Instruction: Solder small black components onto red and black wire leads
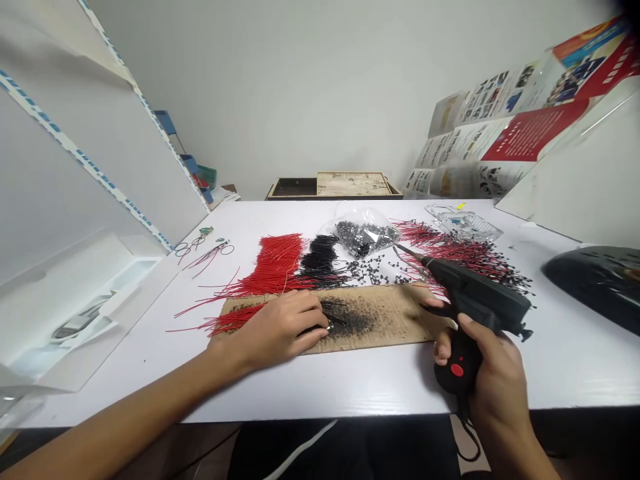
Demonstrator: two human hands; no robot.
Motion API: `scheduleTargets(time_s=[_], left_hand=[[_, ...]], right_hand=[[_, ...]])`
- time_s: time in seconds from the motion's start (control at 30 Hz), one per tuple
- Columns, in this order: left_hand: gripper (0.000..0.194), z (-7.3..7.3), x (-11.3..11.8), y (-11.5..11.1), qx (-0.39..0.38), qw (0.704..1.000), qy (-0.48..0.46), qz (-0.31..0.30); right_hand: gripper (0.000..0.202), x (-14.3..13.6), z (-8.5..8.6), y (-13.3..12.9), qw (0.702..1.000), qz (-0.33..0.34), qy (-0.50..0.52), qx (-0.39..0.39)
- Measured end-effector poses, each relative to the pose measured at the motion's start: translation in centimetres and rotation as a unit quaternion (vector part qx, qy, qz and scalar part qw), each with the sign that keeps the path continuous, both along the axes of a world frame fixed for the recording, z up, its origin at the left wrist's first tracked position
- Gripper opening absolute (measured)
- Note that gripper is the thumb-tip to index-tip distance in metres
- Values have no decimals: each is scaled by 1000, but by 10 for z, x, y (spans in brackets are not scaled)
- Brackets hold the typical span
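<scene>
My right hand (pixel 493 373) is wrapped round the grip of a black soldering gun (pixel 475 287) with a red button. Its thin metal tip points up and left, above the table and apart from the cardboard. My left hand (pixel 287 327) rests on the scorched cardboard strip (pixel 395 313), fingers pinched together. A tiny shiny bit shows at those fingertips, too small to name. Red wires (pixel 237 319) lie under and beside the left hand. Behind it are a bundle of red wires (pixel 279 253) and a bundle of black wires (pixel 320 260).
A clear plastic bag (pixel 367 232) of small black parts lies behind the cardboard, with loose parts (pixel 375 270) spilled before it. Red wires with black ends (pixel 465 260) spread at the right. Scissors (pixel 190 247) lie at the left; a dark rounded object (pixel 595 283) stands far right.
</scene>
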State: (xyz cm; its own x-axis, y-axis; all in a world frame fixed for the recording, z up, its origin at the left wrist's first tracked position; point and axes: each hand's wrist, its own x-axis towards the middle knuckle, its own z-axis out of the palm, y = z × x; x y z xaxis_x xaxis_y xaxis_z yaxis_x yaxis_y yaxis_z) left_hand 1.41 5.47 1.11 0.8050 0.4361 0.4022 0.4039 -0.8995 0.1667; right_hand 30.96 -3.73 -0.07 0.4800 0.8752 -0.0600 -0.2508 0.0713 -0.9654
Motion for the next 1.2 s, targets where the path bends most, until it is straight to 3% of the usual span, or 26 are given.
scheduleTargets(time_s=[0.23,0.37,0.73,0.97,1.2], left_hand=[[14,0,3,-5,-25,999,-1,27],[17,3,2,-2,-24,1000,9,2],[18,5,6,-4,13,999,26,-15],[18,5,4,-6,-20,999,28,-16],[19,11,3,-4,-5,997,26,-76]], right_hand=[[29,-3,6,-1,1000,-8,15,-27],[26,-3,9,-3,999,-19,16,-31],[34,1,-2,2,1000,-25,7,-7],[40,0,-1,1,1000,-24,16,-4],[40,-3,4,0,1000,-15,20,-4]])
